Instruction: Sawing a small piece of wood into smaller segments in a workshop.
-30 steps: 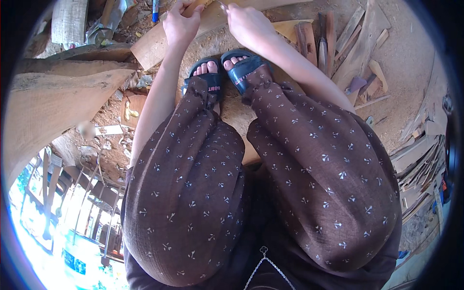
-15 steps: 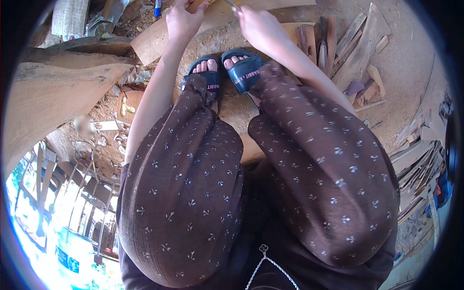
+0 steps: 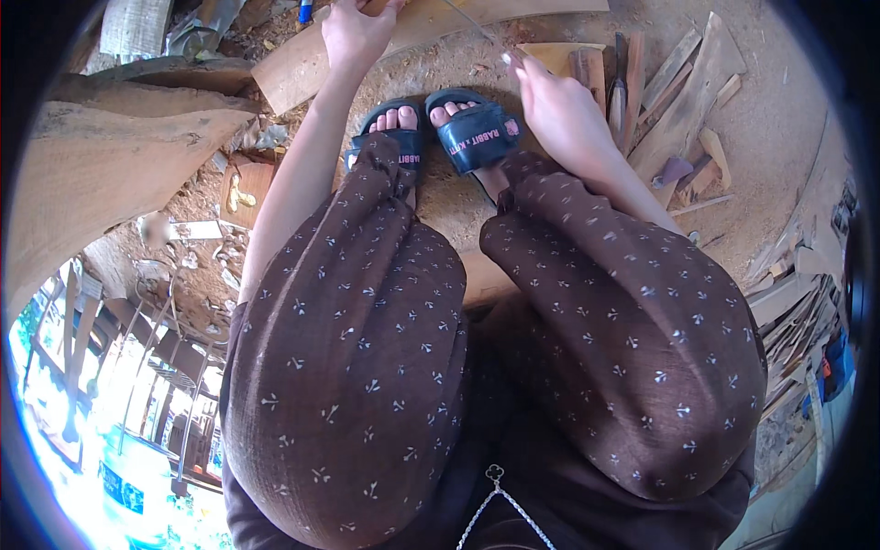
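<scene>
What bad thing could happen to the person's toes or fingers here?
The right hand seems to hold a thin tool above bare toes in open blue sandals; a slip might hurt them. The left hand rests on the wooden plank, so it could get splinters. Loose wood scraps nearby could trip feet.

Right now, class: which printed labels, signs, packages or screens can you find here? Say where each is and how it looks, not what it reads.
Right sandal: dark blue strap across the foot, a band of pink lettering with a small pink patch at its outer end.
Left sandal: dark blue strap, pink lettering partly hidden by the trouser leg.
No packages, signs or screens can be made out.
</scene>
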`<state>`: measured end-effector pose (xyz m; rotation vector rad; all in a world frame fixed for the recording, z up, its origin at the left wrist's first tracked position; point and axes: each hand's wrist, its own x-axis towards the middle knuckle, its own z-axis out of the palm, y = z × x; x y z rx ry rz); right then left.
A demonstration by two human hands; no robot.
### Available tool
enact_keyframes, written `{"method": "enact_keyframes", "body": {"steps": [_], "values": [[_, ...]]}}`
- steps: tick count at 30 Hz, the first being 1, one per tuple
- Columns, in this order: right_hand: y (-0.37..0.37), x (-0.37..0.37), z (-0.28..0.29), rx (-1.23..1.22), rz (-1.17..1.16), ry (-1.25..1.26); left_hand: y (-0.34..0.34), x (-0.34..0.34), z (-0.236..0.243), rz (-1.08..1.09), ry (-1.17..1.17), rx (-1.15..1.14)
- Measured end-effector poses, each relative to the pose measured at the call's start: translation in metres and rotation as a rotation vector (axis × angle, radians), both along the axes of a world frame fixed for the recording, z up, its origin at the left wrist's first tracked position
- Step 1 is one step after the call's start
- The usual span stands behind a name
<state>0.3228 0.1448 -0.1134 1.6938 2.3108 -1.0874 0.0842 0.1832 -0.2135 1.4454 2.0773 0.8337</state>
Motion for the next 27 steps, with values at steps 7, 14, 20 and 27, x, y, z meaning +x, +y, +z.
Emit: {"method": "enact_keyframes", "body": {"steps": [7,14,20,27], "values": [[0.004,-0.013,-0.012,0.116,0.036,0.044,0.01,-0.009,-0.001,-0.005,-0.165,-0.099],[0.022,0.002,-0.015,0.153,0.071,-0.055,0.011,-0.015,-0.003,-0.001,-0.223,-0.153],[0.055,-0.035,-0.04,0.121,0.13,0.007,0.008,-0.012,-0.004,-0.045,-0.143,-0.086],[0.063,-0.081,-0.051,0.088,-0.065,-0.03,0.009,-0.007,-0.001,0.044,-0.041,-0.141]]}}
